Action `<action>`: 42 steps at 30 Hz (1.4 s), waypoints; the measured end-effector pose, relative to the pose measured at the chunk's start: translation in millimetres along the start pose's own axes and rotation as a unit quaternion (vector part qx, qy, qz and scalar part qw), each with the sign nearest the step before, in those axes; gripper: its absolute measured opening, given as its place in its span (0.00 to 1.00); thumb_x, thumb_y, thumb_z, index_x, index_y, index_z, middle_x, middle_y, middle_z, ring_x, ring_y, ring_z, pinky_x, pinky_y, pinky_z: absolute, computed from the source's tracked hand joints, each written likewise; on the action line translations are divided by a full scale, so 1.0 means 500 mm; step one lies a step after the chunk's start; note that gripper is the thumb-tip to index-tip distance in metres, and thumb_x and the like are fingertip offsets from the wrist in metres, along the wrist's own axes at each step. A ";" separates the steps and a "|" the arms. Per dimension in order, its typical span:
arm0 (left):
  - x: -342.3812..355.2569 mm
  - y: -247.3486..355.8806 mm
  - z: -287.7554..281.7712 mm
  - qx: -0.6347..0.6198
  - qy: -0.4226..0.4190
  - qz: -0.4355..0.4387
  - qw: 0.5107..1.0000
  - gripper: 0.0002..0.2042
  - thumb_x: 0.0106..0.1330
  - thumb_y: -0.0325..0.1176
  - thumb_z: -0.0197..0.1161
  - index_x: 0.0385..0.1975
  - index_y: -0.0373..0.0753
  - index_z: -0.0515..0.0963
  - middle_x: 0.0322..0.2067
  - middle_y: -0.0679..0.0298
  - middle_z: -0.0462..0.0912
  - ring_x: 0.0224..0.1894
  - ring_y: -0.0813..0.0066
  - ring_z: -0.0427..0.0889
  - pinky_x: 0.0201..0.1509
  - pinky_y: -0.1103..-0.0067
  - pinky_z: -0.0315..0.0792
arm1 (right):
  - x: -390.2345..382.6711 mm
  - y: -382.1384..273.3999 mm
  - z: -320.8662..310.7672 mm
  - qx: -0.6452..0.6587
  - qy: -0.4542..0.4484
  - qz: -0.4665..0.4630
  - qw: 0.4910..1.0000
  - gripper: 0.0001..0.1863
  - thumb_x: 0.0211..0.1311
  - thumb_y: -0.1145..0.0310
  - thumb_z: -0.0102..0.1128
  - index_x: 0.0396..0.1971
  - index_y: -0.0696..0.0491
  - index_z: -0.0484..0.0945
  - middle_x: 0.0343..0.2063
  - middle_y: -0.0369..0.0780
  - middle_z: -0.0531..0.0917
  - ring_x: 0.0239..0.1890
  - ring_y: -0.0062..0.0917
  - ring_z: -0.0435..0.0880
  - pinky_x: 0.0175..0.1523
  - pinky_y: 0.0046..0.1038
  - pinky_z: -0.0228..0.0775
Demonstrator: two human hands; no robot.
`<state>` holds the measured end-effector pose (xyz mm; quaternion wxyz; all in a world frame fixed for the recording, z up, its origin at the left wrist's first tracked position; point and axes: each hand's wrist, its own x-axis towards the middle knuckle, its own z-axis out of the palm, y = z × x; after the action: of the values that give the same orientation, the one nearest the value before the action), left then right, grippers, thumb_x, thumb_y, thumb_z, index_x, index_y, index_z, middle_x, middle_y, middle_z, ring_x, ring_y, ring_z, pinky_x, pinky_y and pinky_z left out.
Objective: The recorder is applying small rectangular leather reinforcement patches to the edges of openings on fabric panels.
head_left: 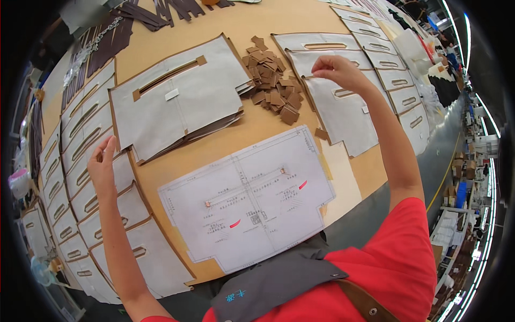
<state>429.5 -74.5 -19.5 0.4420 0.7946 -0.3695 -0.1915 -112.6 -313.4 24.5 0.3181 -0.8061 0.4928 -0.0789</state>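
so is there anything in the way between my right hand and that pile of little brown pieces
Nothing visible blocks it. Your right hand appears to hover over the pale panels on the right, and only their flat, brown-trimmed left edges lie between it and the pile of brown pieces.

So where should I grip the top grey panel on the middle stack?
Probably pinch the top grey panel along its near edge, coming from the person's side: it lies flat, that long edge faces the person, and loose brown pieces crowd its right side.
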 end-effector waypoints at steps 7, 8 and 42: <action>-0.204 0.130 0.135 -0.001 -0.144 0.102 0.984 0.11 0.68 0.34 0.67 0.45 0.37 0.85 0.30 0.71 0.82 0.30 0.87 0.74 0.35 0.84 0.69 | -0.039 0.046 0.035 -0.012 0.052 -0.005 0.999 0.09 0.62 0.69 0.64 0.41 0.54 0.80 0.38 0.38 0.84 0.42 0.27 0.80 0.49 0.31 0.73; -0.247 0.168 0.185 -0.009 -0.178 0.165 0.970 0.10 0.68 0.34 0.66 0.44 0.37 0.85 0.30 0.70 0.83 0.29 0.86 0.75 0.34 0.83 0.69 | -0.043 0.047 0.038 -0.011 0.055 -0.007 0.998 0.09 0.62 0.69 0.64 0.41 0.54 0.80 0.38 0.38 0.84 0.42 0.27 0.80 0.49 0.31 0.73; -0.432 0.418 0.537 -0.006 -0.257 0.269 0.928 0.20 0.69 0.51 0.62 0.51 0.43 0.82 0.25 0.66 0.78 0.28 0.76 0.79 0.33 0.74 0.72 | -0.379 -0.007 -0.176 0.039 0.348 -0.192 0.917 0.05 0.70 0.72 0.58 0.41 0.54 0.72 0.37 0.33 0.80 0.47 0.21 0.79 0.57 0.25 0.68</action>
<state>31.5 -132.1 8.2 0.3717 0.5859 -0.6695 -0.2653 -244.0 -190.6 130.8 0.1364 -0.7941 0.4044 -0.4328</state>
